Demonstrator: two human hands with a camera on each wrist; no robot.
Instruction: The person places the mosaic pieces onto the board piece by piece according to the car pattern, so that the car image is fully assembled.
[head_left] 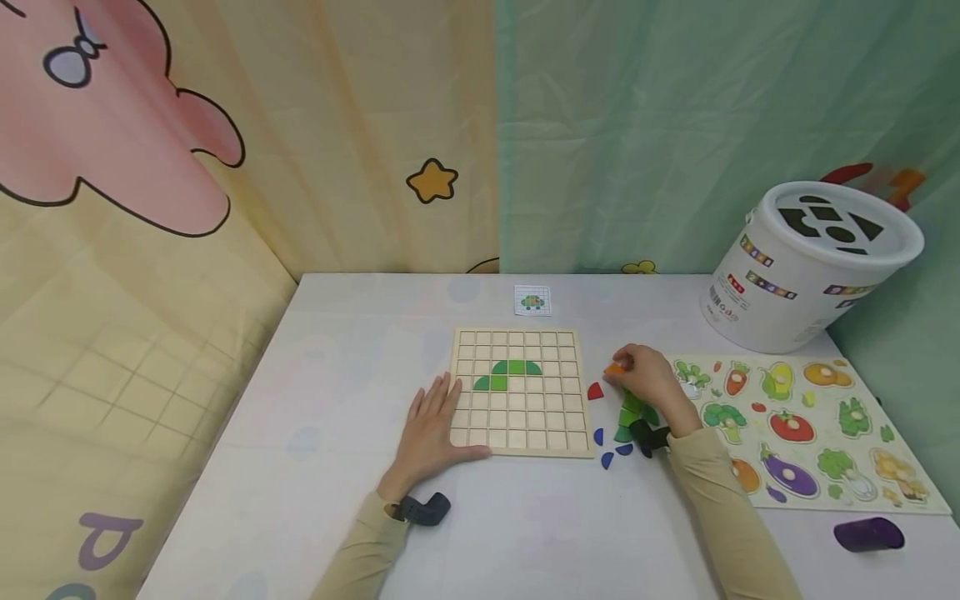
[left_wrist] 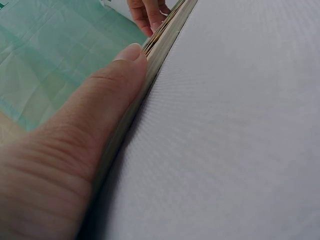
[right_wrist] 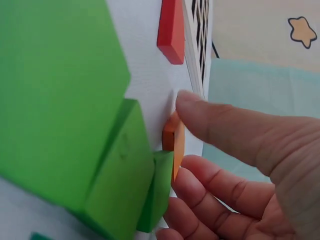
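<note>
A wooden grid board [head_left: 525, 417] carries several green pieces [head_left: 517, 367] set in its upper squares. My left hand [head_left: 431, 425] rests at its left side with spread fingers, the thumb [left_wrist: 107, 92] lying along the front edge. To the right of the board, my right hand [head_left: 647, 375] pinches an orange block [head_left: 613, 368] between thumb and fingers. In the right wrist view the orange block [right_wrist: 172, 137] lies low by the table, beside loose green blocks [right_wrist: 132, 165]. A red quarter-round block [head_left: 595, 391] sits between board and hand.
Blue half-round pieces [head_left: 607, 460] lie by the board's front right corner. A small picture card [head_left: 532, 301] is behind the board. On the right are a vegetable puzzle sheet [head_left: 817, 400], a white bucket [head_left: 795, 275] with a shape-hole lid, and a purple object [head_left: 868, 534].
</note>
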